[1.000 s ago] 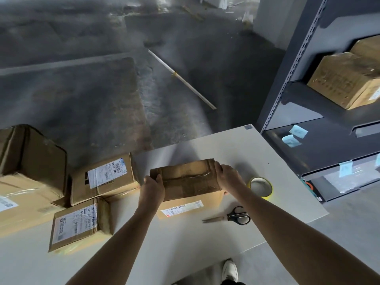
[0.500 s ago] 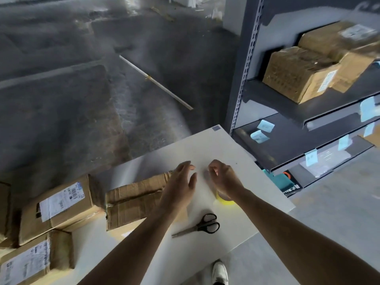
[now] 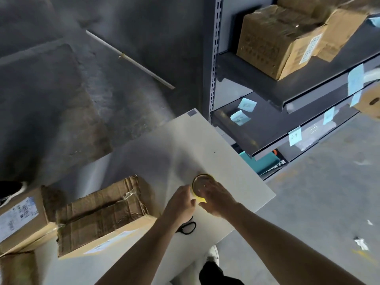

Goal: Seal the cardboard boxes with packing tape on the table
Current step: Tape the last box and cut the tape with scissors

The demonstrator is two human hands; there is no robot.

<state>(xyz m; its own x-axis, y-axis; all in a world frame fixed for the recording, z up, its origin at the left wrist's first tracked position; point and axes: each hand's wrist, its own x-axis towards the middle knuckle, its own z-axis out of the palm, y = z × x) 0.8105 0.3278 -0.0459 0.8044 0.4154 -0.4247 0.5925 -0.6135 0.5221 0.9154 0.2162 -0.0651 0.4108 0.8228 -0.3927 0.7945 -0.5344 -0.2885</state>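
The right grip (image 3: 218, 199) is holding the tape roll (image 3: 201, 185), and the left grip (image 3: 181, 204) is pinching its yellow edge. The box (image 3: 102, 212) is sitting left of the roll on the worktop (image 3: 174, 145), flaps gaping. With hasty picking, the tape end could be splitting or resticking.

- The scene is lit dimly and evenly; no lamp is seen, and the concrete floor (image 3: 51, 89) at 10 o'clock is left darkest.
- The pale table (image 3: 185, 140) is rendered brightest, with a soft sheen spread towards 8 o'clock.
- A faint, soft-edged shadow is cast on it just towards 6 o'clock of centre.
- Deep shade is held under the shelf (image 3: 287, 89) at 2 o'clock.
- The box (image 3: 368, 101) at 3 o'clock is smeared by blur.
- The shelf upright (image 3: 213, 58) is tilted by wide-angle distortion.
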